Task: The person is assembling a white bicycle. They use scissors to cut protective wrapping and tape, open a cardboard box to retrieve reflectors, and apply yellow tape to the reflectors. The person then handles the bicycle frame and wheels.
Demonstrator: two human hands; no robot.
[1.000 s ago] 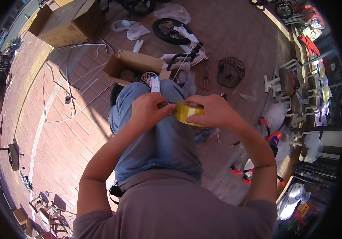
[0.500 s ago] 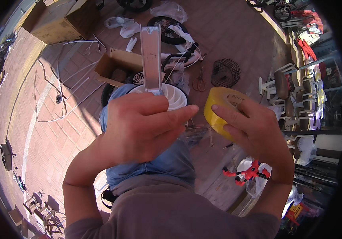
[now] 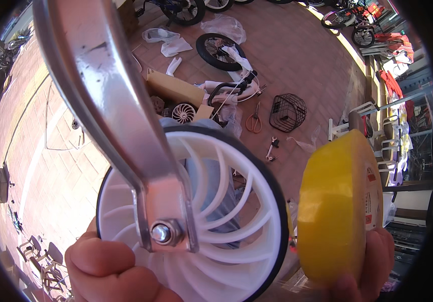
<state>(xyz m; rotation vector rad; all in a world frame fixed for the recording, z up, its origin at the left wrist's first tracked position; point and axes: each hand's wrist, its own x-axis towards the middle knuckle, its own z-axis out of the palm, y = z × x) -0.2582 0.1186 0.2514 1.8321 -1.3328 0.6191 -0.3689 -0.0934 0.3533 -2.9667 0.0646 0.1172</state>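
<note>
A white wheel [image 3: 211,256] with curved spokes and a thin black tyre fills the middle of the view, very close to the camera. A bent shiny metal bracket [image 3: 110,85] is bolted at its hub and rises toward the upper left. My left hand [image 3: 110,272] is closed on the wheel's lower left side, with its fingers curled and partly cut off by the frame. To the right of the wheel, a thick roll of yellow tape [image 3: 327,206] stands on edge. My right hand [image 3: 375,267] grips it from below; part of its fingers is hidden behind the roll.
On the brick paving ahead lie a black wire basket [image 3: 288,112], orange-handled scissors [image 3: 253,122], a wrench-like tool [image 3: 272,149], a black-tyred bicycle wheel [image 3: 207,50] and an open cardboard box [image 3: 176,88]. Bicycles [image 3: 181,10] stand at the back; stacked goods line the right side.
The wheel with its bracket has come up much closer to the camera, as has the tape roll. My left hand has shifted from in front of the bracket to the wheel's lower left.
</note>
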